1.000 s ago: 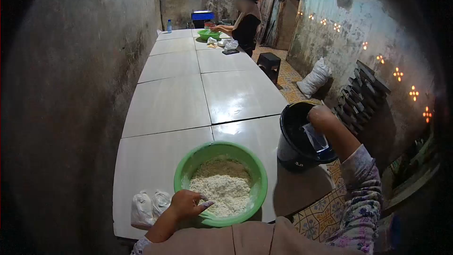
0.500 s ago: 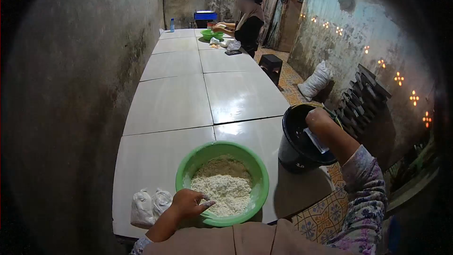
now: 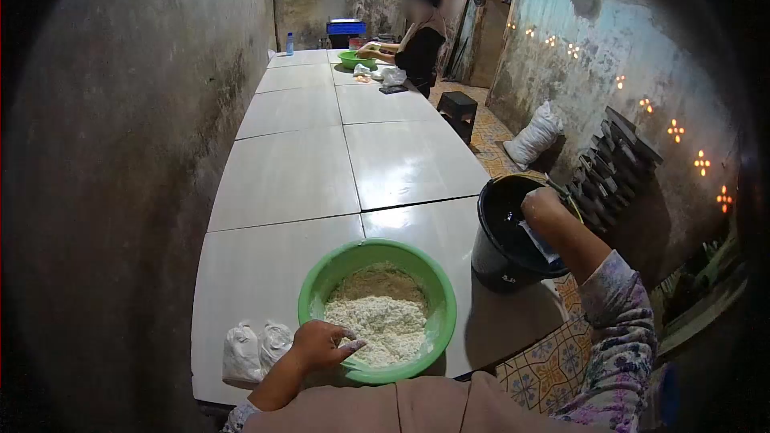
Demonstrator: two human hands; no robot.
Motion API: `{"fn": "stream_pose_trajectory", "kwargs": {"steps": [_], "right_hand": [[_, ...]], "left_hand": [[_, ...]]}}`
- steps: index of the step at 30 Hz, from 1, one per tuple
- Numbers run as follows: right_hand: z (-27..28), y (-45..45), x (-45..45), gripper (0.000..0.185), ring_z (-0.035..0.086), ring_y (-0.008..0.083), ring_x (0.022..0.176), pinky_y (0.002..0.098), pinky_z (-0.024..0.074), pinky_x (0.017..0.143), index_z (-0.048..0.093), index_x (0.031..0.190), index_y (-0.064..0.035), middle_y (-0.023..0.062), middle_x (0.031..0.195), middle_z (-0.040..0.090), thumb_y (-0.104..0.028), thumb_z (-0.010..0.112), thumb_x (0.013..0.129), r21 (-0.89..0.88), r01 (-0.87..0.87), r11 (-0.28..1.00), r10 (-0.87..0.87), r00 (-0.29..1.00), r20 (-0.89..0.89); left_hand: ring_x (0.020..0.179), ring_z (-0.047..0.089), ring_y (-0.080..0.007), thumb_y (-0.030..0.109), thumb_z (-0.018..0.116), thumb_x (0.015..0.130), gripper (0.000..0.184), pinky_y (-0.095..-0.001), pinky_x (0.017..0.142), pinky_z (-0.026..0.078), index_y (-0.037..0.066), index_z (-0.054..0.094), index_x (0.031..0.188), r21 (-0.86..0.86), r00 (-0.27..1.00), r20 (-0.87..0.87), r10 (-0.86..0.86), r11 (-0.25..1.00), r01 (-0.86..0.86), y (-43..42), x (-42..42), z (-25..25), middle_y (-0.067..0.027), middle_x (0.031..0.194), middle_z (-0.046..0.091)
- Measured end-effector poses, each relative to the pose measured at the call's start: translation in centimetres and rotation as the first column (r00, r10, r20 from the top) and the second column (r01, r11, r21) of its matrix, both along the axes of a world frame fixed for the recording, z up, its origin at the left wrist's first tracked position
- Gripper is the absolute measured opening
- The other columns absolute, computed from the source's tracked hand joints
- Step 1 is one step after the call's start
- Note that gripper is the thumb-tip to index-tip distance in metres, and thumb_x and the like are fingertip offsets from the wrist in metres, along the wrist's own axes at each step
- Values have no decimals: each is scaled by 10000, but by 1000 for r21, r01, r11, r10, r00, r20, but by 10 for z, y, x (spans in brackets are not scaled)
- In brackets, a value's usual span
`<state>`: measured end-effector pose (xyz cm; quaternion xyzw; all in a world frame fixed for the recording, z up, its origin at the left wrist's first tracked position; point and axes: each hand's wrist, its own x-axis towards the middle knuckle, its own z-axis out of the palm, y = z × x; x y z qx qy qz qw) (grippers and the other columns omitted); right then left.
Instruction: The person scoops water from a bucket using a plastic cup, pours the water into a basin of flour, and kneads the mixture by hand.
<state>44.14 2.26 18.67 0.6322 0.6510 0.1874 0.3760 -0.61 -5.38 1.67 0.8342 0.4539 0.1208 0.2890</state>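
A green basin [image 3: 446, 293] on the table holds white flour-like powder [image 3: 383, 322] with a browner patch behind it. My left hand [image 3: 322, 345] rests over the basin's near left rim, fingers apart and dusted white, holding nothing. To the right, my right hand [image 3: 544, 207] reaches down inside a black bucket [image 3: 501, 269], closed on a clear container [image 3: 539, 240]; its fingertips are hidden. Two plastic bags of white powder [image 3: 241, 353] lie left of the basin.
The long tiled table [image 3: 273, 176] runs away from me. At its far end a person [image 3: 421, 44] works over another green basin [image 3: 357, 62]. A black stool [image 3: 458, 108], white sack [image 3: 535, 136] and stacked dark pieces [image 3: 609, 172] stand right.
My right hand and the clear container have gone slightly lower into the bucket. My left hand stays in place. The far person's hands have shifted a little at their basin.
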Motion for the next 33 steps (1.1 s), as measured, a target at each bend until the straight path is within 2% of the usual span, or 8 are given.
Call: {"fn": "stream_pose_trajectory", "kwargs": {"steps": [13,16,18,19,21,22,26,33], "right_hand": [[17,-14,28,139,676,280,760,400,527,676,721,843,-76,141,813,683,-136,670,728,287,-84,954,153,962,-227],[44,-34,9,118,648,317,731,429,510,690,694,813,-66,153,756,651,-147,665,733,608,-219,763,519,768,-375],[69,-56,-31,88,623,337,754,448,498,720,655,820,-58,153,765,620,-113,644,752,538,214,815,470,300,-830],[68,-58,-42,88,623,337,754,448,498,720,655,820,-58,153,765,620,-113,644,752,533,205,821,468,292,-834],[64,-59,-63,86,614,337,802,441,492,733,630,857,-53,147,800,598,-86,620,778,791,-437,428,813,569,-125],[67,-60,-77,117,614,329,809,431,495,723,617,897,-43,145,832,601,-64,606,783,672,-399,624,687,690,-228],[56,-65,-135,69,585,292,795,400,466,734,620,835,-76,95,777,560,-113,598,782,469,-511,721,686,623,-376],[-3,-57,-185,129,628,252,734,339,478,732,624,851,-36,99,762,618,-127,623,760,156,-765,625,746,527,-408]], "left_hand": [[531,599,-260,522,696,779,381,-376,493,454,157,748,876,78,999,34,-7,997,4,0,0,-2,-86,575,599],[522,593,-250,548,674,790,428,-379,506,455,136,748,877,70,996,85,-29,997,23,1,-2,-8,-76,572,598],[525,599,-243,556,668,792,435,-372,510,461,138,748,879,60,998,51,-20,998,17,2,-2,-3,-74,574,601],[528,604,-236,564,662,794,442,-366,515,466,139,749,881,53,1000,18,-19,998,18,1,-2,-2,-71,575,605],[536,616,-241,566,652,800,454,-366,518,474,132,748,891,76,1000,29,-3,997,1,-1,-2,-9,-81,572,608],[542,621,-247,567,646,803,458,-371,523,479,130,747,898,72,999,47,-14,997,10,0,-2,-9,-84,572,611],[559,632,-265,534,633,822,440,-383,547,492,118,743,913,92,999,16,-41,995,39,1,-4,-4,-97,579,619],[632,640,-307,440,622,830,363,-419,591,498,104,732,915,90,994,68,-90,992,84,2,-7,-7,-130,658,640]]}}
